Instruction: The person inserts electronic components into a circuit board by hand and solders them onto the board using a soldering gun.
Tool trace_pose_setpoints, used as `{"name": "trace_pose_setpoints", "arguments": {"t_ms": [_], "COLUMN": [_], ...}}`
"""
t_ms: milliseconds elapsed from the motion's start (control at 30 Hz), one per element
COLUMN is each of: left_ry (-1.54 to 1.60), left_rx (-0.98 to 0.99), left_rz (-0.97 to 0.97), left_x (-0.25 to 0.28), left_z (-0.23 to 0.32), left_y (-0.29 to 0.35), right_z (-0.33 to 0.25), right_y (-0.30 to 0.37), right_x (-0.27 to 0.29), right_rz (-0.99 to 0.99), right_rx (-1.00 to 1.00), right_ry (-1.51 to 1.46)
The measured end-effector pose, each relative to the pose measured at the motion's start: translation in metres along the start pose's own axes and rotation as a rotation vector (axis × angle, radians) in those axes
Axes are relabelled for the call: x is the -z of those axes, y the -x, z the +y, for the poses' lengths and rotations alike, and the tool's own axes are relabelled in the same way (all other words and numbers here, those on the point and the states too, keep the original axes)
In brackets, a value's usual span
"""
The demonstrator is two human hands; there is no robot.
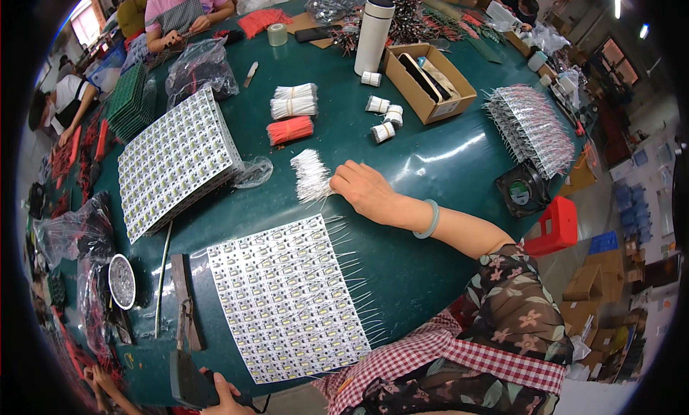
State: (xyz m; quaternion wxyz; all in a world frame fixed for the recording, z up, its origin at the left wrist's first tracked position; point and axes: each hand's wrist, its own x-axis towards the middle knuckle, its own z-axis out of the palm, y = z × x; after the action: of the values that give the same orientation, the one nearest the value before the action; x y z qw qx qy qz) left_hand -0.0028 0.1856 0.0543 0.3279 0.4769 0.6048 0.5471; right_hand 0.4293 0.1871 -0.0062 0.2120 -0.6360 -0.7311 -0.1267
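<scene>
- Green sheeting covers the broad worktable (430, 271), with co-workers seated along its far and left sides.
- At near centre lies the white circuit-board panel (280, 307), flat and face up, probably so that all its rows can be reached; thin wires cross it and overhang its right edge.
- Just beyond it sits the loose white wire pile (310, 176), seemingly set there for short reaches.
- The right hand (366, 192) is at the pile's right side, fingers curled and bunched; I cannot tell whether they pinch a wire.
- The left hand (226, 397), cut by the near edge of view, has its fingers wrapped round a dark tool's handle (192, 379), whose front points to a dark bar (190, 322), perhaps its rest.
- Leftward, the bar and the panel stack (176, 160) crowd the panel.
- Bare tabletop gives room to the right, as far as the black fan (522, 189).
</scene>
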Motion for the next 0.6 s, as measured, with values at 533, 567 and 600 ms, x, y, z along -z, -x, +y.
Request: {"name": "trace_pose_setpoints", "arguments": {"t_ms": [533,567,600], "left_ry": [0.018,-0.011,-0.044], "left_rx": [0.081,0.036,-0.006], "left_rz": [0.002,-0.002,-0.004], "left_x": [0.016,0.021,0.026], "left_z": [-0.010,-0.015,-0.019], "left_y": [0.014,0.012,0.011], "right_z": [-0.011,-0.014,-0.016], "right_y": [-0.017,-0.020,-0.024], "right_x": [0.035,0.033,0.031], "right_rz": [-0.506,-0.526,-0.547], "right_rx": [0.102,0.090,0.081], "right_ry": [-0.002,0.028,0.056]}}
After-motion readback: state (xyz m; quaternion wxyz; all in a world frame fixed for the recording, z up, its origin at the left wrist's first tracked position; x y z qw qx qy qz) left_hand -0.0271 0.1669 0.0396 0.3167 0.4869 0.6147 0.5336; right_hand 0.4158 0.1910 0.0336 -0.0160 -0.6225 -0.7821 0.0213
